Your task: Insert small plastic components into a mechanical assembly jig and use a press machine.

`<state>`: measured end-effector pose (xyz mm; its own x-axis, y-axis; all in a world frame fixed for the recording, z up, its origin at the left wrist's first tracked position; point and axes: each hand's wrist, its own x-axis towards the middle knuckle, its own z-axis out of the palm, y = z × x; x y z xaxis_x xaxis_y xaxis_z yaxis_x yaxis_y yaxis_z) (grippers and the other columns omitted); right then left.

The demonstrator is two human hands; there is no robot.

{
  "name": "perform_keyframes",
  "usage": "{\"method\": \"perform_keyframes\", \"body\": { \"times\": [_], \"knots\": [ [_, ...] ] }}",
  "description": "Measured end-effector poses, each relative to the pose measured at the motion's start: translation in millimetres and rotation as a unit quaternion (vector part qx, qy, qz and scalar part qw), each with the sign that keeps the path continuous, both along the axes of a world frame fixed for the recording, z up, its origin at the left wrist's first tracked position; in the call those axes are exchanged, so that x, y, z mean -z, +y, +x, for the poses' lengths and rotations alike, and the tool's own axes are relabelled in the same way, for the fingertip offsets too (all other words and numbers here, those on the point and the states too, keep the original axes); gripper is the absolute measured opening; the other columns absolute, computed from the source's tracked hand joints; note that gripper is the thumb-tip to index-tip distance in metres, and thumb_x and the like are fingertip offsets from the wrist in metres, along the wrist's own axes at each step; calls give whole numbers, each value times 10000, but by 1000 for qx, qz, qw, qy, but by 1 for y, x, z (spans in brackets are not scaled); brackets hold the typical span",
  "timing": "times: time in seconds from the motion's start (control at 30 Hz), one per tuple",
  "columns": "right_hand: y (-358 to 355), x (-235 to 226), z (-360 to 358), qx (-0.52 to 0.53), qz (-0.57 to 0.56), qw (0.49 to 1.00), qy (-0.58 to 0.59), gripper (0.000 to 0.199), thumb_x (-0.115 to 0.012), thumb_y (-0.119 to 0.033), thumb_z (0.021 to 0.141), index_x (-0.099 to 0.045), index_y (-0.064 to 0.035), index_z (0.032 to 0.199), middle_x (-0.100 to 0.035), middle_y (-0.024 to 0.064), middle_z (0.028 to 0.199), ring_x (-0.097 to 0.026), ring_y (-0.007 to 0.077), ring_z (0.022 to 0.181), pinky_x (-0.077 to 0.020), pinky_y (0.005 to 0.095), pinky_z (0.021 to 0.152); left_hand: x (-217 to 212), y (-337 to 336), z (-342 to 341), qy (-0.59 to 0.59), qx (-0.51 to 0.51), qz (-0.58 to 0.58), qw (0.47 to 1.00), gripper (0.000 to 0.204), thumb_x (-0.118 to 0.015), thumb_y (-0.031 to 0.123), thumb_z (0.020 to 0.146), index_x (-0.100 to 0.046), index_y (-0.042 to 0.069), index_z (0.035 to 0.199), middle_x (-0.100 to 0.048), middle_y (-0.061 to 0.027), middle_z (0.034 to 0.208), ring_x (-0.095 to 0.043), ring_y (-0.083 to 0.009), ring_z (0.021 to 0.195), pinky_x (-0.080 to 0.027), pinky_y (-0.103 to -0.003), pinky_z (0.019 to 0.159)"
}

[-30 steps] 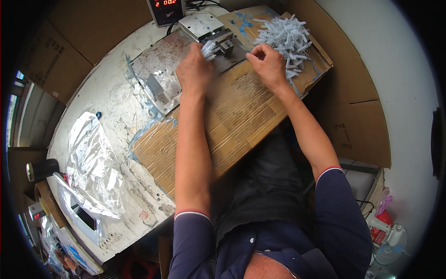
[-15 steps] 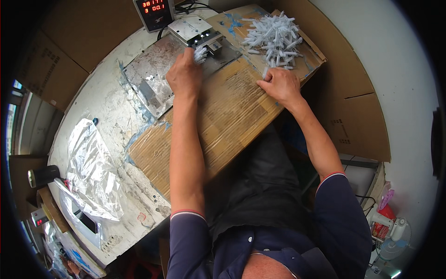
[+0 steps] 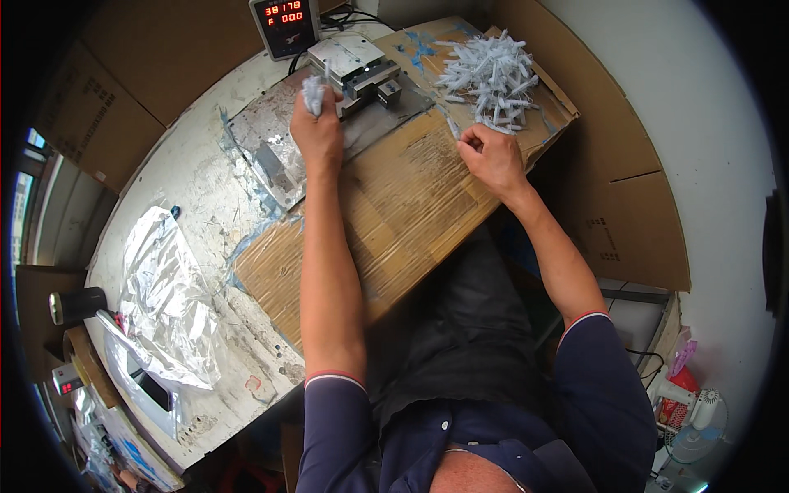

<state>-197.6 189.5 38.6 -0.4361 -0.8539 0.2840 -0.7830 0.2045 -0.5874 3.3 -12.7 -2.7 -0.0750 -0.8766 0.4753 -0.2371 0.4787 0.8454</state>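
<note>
Left hand, fisted on small white parts, stayed at the metal fixture; right hand had withdrawn from the pile, grip pinched shut, contents indiscernible.

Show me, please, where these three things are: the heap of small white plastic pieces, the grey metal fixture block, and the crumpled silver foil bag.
heap of small white plastic pieces (image 3: pixel 491 76), head view, middle of the heap.
grey metal fixture block (image 3: pixel 355 62), head view, its flat top face.
crumpled silver foil bag (image 3: pixel 164 300), head view, centre of the wrinkled foil.

Crinkled clear plastic bags at table's left, red-digit counter display, cardboard boxes, black cylinder
</note>
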Motion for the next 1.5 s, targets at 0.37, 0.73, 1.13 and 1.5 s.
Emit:
{"method": "perform_keyframes", "body": {
  "times": [0.37, 0.73, 1.13, 1.5],
  "knots": [
    [-68, 10, 36, -47, 39, 998, -4, 144, -684, -195, 820, -716, -56, 838, -730, 150, 802, -715, 354, 773, -563, 437, 730, -18, -2, 22, 405, 282, 259, 831, 147, -661, 174, 1009, -620, 99, 1129, -722, -76, 995, -497, -71, 598, -350, -199, 456],
    [-91, 16, 38, -59, 26, 997, -32, 207, -723, -203, 811, -736, -8, 878, -733, 141, 790, -714, 254, 727, -554, 355, 712, -21, -5, 39, 307, 291, 229, 877, 151, -681, 193, 991, -638, 77, 1076, -719, -90, 937, -442, -60, 529, -305, -205, 426],
    [-111, 20, 35, -27, 2, 996, -81, 190, -687, -211, 773, -744, -30, 785, -732, 164, 771, -716, 321, 744, -564, 401, 739, -19, -2, 27, 311, 141, 215, 915, 201, -656, 209, 1020, -699, 43, 1126, -716, -62, 836, -468, -65, 515, -323, -206, 428],
    [-122, 24, 33, 0, 21, 994, -108, 195, -701, -229, 755, -750, -43, 784, -741, 155, 788, -718, 313, 743, -567, 393, 735, -4, -15, 33, 265, -116, 93, 953, 147, -707, 138, 962, -698, 18, 878, -608, 43, 739, -497, -61, 669, -418, -259, 611]
  ]
}}
